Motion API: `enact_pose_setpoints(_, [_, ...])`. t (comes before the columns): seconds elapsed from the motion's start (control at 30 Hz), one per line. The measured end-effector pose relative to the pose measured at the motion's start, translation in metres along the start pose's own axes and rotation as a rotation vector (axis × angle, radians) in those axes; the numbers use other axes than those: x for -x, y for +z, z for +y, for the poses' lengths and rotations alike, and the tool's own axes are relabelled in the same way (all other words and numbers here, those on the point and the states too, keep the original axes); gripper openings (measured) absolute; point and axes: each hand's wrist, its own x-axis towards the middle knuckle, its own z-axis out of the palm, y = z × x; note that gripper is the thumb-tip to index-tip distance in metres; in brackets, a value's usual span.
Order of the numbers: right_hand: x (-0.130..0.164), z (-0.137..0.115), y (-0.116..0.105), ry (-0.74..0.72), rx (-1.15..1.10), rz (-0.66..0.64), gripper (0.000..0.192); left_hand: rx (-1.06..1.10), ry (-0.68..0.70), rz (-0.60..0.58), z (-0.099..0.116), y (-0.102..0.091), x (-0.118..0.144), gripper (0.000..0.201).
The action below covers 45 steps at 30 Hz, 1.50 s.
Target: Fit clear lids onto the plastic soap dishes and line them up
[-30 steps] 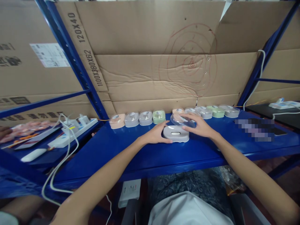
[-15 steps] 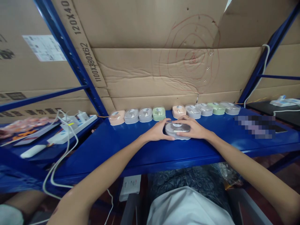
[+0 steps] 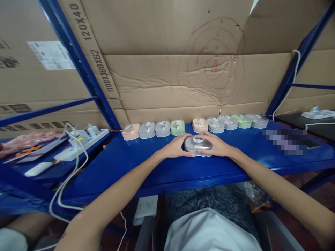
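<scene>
A grey lidded plastic box [image 3: 198, 145] with a round label on its clear lid rests on the blue shelf [image 3: 162, 170] in front of me. My left hand [image 3: 177, 146] wraps its left side, thumb along the front. Around the right side curls my right hand [image 3: 217, 144], its thumb at the front near the lid's clasp. Behind my hands, similar boxes line the back: an orange one [image 3: 131, 131], a green one [image 3: 177, 127] and grey ones to the left, and another orange box [image 3: 200, 124], grey ones and a green one [image 3: 243, 121] to the right.
Cardboard [image 3: 157, 76] with red rings drawn on it stands behind the shelf. White power strips [image 3: 81, 144] and cables lie on the left. A blurred-out item [image 3: 288, 141] lies at the right. Blue metal posts [image 3: 75, 66] frame both sides.
My right hand has moved slightly left over the grey box, its fingers closer to the left hand's fingers. The boxes at the back have not moved.
</scene>
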Motion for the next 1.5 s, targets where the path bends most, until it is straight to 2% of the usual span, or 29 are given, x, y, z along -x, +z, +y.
enact_pose_setpoints(0.1, [0.001, -0.001, 0.001, 0.019, 0.032, -0.02, 0.068, -0.072, 0.012, -0.018, -0.002, -0.002, 0.0, 0.11])
enact_pose_setpoints(0.17, [0.0, -0.003, 0.002, 0.052, 0.07, -0.018, 0.07, -0.111, 0.036, 0.0, -0.005, -0.005, 0.0, 0.108])
enact_pose_setpoints(0.3, [-0.003, -0.012, 0.005, 0.181, 0.232, 0.006, 0.069, -0.244, 0.09, 0.154, -0.013, -0.016, -0.001, 0.065])
enact_pose_setpoints(0.4, [-0.006, -0.018, 0.008, 0.304, 0.371, 0.027, 0.068, -0.448, 0.074, 0.24, -0.025, -0.023, -0.002, 0.052])
enact_pose_setpoints(0.57, [-0.006, -0.027, 0.004, 0.372, 0.426, 0.013, 0.072, -0.691, -0.064, 0.169, -0.045, -0.026, -0.002, 0.07])
enact_pose_setpoints(0.67, [-0.003, -0.028, -0.004, 0.324, 0.34, 0.009, 0.075, -0.733, -0.098, 0.109, -0.048, -0.027, -0.002, 0.076])
enact_pose_setpoints(0.8, [-0.001, -0.023, -0.007, 0.251, 0.276, -0.022, 0.069, -0.767, -0.107, 0.079, -0.046, -0.028, -0.001, 0.072])
enact_pose_setpoints(0.97, [-0.008, -0.017, 0.005, 0.298, 0.403, -0.022, 0.071, -0.795, -0.099, 0.093, -0.045, -0.03, -0.002, 0.069])
enact_pose_setpoints(1.13, [-0.023, -0.018, 0.011, 0.259, 0.539, -0.114, 0.085, -0.797, -0.139, 0.12, -0.042, -0.032, -0.002, 0.066])
enact_pose_setpoints(1.37, [-0.047, -0.014, 0.019, 0.339, 0.618, -0.185, 0.084, -0.822, -0.201, 0.157, -0.036, -0.034, 0.001, 0.063])
enact_pose_setpoints(1.5, [-0.06, -0.017, 0.025, 0.38, 0.721, -0.16, 0.083, -0.819, -0.227, 0.171, -0.035, -0.037, 0.002, 0.061])
